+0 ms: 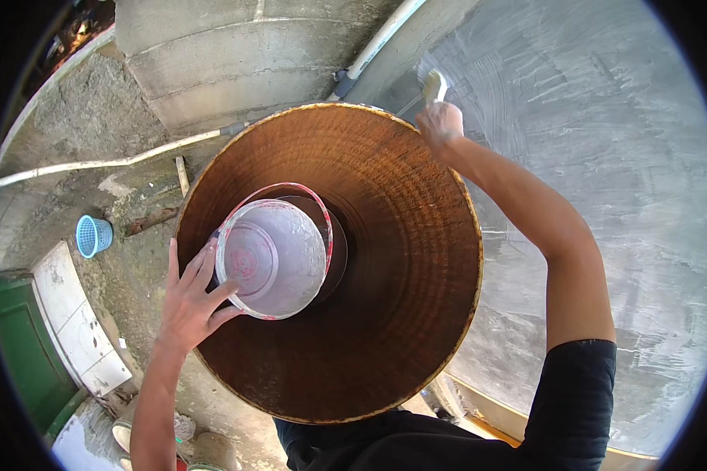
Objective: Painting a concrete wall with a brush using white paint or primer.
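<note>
My left hand [193,297] grips the near-left rim of a whitish plastic bucket [299,250], its fingers spread around the edge. The bucket's inside is smeared with a pale coating, and its red-and-white streaked handle arches over the far right side. It sits within the mouth of a large rusty metal drum [412,277]; what bears its weight is hidden. Beyond the drum's far right rim, my right hand [442,125] holds a paintbrush [435,87] with pale bristles at the grey wall [595,159]. Whitish strokes streak the wall around the brush.
White PVC pipes [383,40] run along the bare concrete block wall [241,56]. A light-blue plastic basket [94,235] stands on the rough ground to the left. Further left is a green door [26,347] beside white tiles [82,321]. A worn pail [214,450] stands at the bottom.
</note>
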